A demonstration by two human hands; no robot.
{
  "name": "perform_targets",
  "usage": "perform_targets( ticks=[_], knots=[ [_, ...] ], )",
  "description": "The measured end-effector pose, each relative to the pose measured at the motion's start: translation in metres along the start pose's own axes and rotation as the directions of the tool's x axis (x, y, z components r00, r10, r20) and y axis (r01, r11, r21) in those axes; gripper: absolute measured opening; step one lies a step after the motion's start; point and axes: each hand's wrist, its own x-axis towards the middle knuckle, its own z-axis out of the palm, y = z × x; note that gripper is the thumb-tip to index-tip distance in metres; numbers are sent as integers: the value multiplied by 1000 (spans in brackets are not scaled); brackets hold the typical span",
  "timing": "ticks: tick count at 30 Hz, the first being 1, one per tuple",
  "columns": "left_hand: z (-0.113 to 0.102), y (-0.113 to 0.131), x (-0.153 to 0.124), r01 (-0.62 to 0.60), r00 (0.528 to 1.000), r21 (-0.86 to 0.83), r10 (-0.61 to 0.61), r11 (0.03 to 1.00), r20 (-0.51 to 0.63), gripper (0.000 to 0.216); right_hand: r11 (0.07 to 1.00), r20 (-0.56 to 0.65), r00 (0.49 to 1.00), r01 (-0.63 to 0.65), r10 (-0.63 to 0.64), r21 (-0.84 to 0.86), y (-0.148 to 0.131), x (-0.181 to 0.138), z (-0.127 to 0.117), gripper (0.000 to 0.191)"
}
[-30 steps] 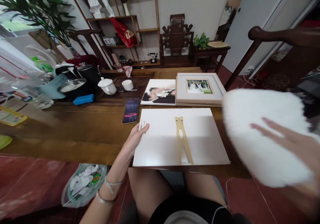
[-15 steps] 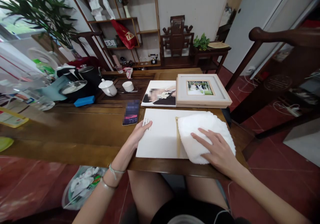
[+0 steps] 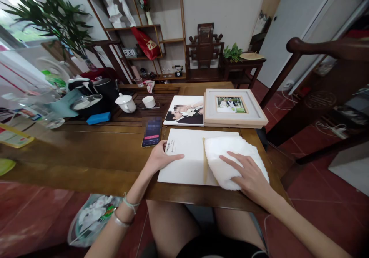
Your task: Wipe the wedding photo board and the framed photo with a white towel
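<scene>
A white rectangular board (image 3: 187, 156) lies near the table's front edge, with small print by its left side and a tan strip (image 3: 205, 162) running down it. My left hand (image 3: 161, 158) grips the left edge, thumb stretched over the top; its other fingers are partly hidden at the side. Over the right part of the board lies a fluffy white cloth (image 3: 225, 150). My right hand (image 3: 250, 173) rests on this cloth with fingers spread.
Behind the board are a photo print (image 3: 184, 114) and a wooden-framed photo (image 3: 210, 100). A phone (image 3: 152, 132) lies left of the board. Farther left stand a lidded white cup (image 3: 126, 103), a small white bowl (image 3: 148, 101) and a blue sponge (image 3: 98, 118).
My left thumb has moved right and down onto the board, uncovering more of the printed label. My right hand and the cloth have hardly moved. The view has tilted slightly.
</scene>
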Motion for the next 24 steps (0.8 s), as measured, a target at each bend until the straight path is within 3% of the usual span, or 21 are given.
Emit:
perform_targets(
  ticks=[5, 8, 13, 19, 24],
  knots=[
    [2, 3, -9, -192, 979, 312, 203, 931, -1, 54, 1000, 3, 1000, 24, -24, -8, 1, 2, 2, 30],
    [5, 8, -15, -245, 966, 401, 257, 883, 24, 48, 1000, 15, 1000, 13, -13, -3, 0, 4, 4, 30],
    [8, 7, -20, -212, 961, 356, 260, 910, -93, 52, 1000, 33, 999, 8, -8, 7, 1, 4, 5, 30],
    [10, 2, -18, -163, 970, 537, 235, 828, -69, 61, 1000, 29, 999, 14, -14, 15, 3, 1, 9, 28],
    [13, -5, -19, -159, 965, 587, 251, 794, -77, 63, 1000, 63, 998, 3, -4, 16, 3, 1, 10, 27]
  ],
)
